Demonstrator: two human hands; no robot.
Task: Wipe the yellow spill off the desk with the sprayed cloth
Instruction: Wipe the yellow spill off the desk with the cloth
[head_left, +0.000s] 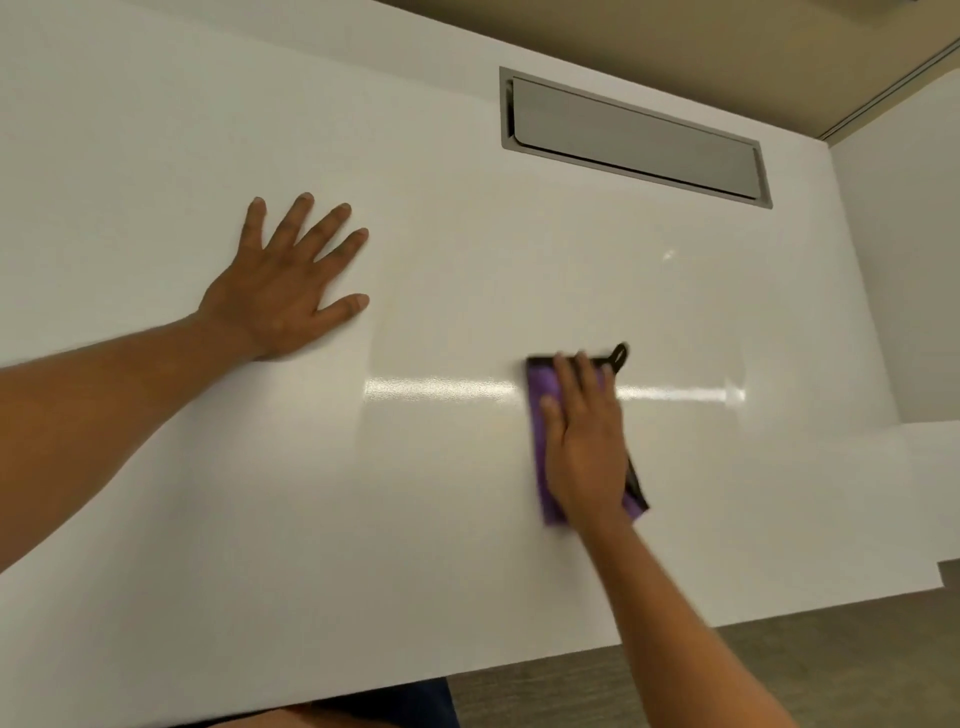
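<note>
A glossy white desk (467, 519) fills nearly the whole view, its near edge running along the bottom with grey-brown carpet (571, 686) showing beneath it on the right. A long pale band of reflected light lies across the middle of the surface, and the patch around it looks slightly shinier than the rest. No yellow spill shows anywhere on the visible surface; whether any lies under the cloth cannot be told. Set flush into the far part of the desk, towards the right, is a long grey metal cable-access flap (634, 137) in a rectangular frame, lying closed. The left hand (288, 286) rests flat on the desk left of centre, palm down, fingers spread and holding nothing, its bare forearm reaching in from the left edge. The right hand (584, 436) lies palm down on a folded purple cloth (543, 410) on the right half of the desk, fingers extended and pressing the cloth flat against the surface rather than gripping it. The cloth has dark trim along its edges and sticks out past the hand at the fingertips, the thumb side and the wrist. A small black hanging loop (620, 356) pokes out from the cloth's far corner, just beyond the fingertips.
</note>
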